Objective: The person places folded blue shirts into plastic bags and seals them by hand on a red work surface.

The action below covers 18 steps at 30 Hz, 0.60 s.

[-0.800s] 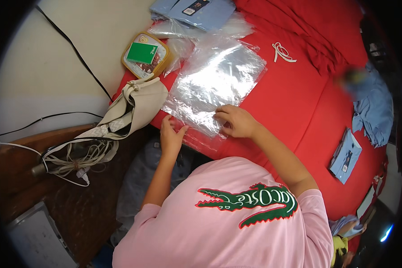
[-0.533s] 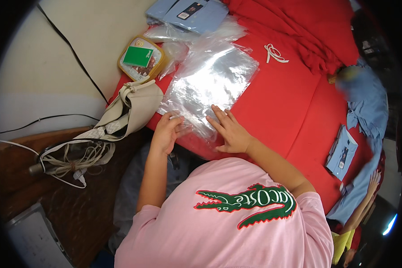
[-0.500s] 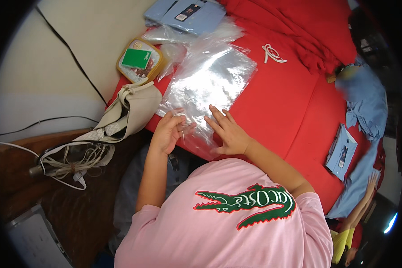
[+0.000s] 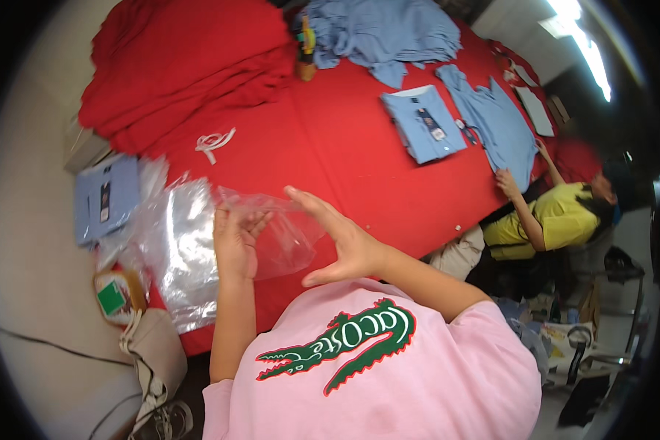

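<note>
A clear plastic bag point(image 4: 290, 248) hangs above the red-covered table between my hands. My left hand point(image 4: 236, 238) pinches its left side, the fingers curled into the film. My right hand point(image 4: 352, 242) is open at the bag's right side, thumb and fingers spread apart; whether the fingertips touch the film, I cannot tell. Beside my left hand lies a pile of shiny clear bags point(image 4: 187, 235) on the table. Farther right rests a folded light blue shirt point(image 4: 418, 128) with a dark tag.
Red cloth point(image 4: 183, 59) is heaped at the far left, with white cords point(image 4: 214, 141) nearer. Folded blue shirts point(image 4: 106, 198), a tub with a green notebook point(image 4: 112, 299) and a cream bag point(image 4: 158, 345) are left. On the right, a person in yellow point(image 4: 546, 224) handles a blue shirt point(image 4: 495, 125).
My view has swung to the right, bringing the co-worker and blue shirts farther in. One clear bag has come up off the pile, between my hands.
</note>
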Tool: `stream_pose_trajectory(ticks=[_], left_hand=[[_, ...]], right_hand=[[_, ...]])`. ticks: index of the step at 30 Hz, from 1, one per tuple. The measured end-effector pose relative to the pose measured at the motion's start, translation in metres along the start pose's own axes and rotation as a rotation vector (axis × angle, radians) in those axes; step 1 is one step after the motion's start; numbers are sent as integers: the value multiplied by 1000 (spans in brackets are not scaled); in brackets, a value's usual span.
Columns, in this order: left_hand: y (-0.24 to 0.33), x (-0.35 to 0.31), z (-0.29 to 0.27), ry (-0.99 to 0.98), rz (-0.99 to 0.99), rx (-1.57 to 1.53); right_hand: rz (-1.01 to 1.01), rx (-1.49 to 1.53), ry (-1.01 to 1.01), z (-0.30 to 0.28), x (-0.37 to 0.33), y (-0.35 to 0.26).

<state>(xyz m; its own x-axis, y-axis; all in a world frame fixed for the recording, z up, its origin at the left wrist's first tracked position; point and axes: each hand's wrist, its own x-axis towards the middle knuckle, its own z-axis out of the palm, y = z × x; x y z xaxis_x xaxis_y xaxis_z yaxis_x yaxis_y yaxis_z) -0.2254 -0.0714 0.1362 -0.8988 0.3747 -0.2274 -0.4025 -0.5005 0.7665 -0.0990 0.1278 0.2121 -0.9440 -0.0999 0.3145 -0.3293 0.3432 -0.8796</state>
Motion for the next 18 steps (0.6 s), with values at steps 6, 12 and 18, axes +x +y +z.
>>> stream_pose_trajectory(ticks=[6,12,18], left_hand=[[-97,-23,143,-210,-366,268],[-207,15,199,-411,-728,248],[-353,106,263,-171,-700,77]], right_hand=[[509,395,838,-53,-132,45],[799,426,1435,-159,-349,83],[988,466,1564,-175,-555,96]])
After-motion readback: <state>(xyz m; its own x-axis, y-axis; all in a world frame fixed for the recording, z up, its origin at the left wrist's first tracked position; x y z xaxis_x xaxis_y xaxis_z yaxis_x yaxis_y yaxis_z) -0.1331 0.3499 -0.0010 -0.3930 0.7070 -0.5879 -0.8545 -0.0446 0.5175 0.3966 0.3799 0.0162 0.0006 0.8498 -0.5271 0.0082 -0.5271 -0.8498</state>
